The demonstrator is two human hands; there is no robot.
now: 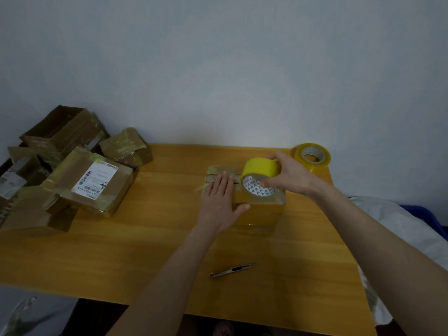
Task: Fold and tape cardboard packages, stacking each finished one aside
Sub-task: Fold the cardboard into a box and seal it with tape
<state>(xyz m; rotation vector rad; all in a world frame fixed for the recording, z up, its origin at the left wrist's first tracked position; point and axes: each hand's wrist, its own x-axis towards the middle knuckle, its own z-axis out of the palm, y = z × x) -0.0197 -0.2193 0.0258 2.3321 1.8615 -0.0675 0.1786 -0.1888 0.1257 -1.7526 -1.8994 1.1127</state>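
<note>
As the left grip (219, 200) lies flat on the cardboard package (263, 213), the right grip (289, 175) clasps yellow tape (260, 169).

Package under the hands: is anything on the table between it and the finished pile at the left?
Nothing visible. Bare table lies between the package and the pile. The knife sits nearer the person, off that line; the spare roll stands behind the right hand, which grips the tape roll.
</note>
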